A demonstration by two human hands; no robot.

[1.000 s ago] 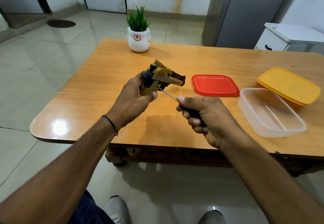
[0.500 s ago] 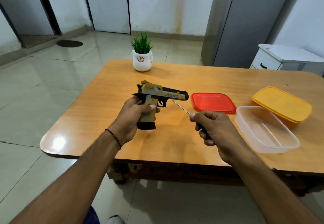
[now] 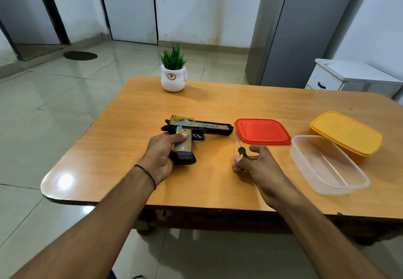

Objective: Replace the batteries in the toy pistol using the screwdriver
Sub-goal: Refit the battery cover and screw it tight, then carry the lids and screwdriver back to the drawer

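Two hands, status?
— Left hand (image 3: 162, 154) grips toy pistol (image 3: 196, 128) on table (image 3: 122, 147), muzzle to 3 o'clock; right hand (image 3: 256, 166) pinches screwdriver (image 3: 240, 149), handle half hidden.
— Containers?
— Clear tub (image 3: 327, 182) shows bare floor; yellow box (image 3: 345, 133) lidded, contents hidden.

Counting as I go: one toy pistol (image 3: 197, 127) on the left, one screwdriver (image 3: 240, 151) just right of it. Two hands in play, left hand (image 3: 162, 154) and right hand (image 3: 259, 167). Two tubs: one clear tub (image 3: 327, 165) near right, one yellow tub (image 3: 344, 132) farther right, lid on. One loose red lid (image 3: 262, 131). One potted plant (image 3: 173, 75) at the far edge. One surface (image 3: 135, 130).
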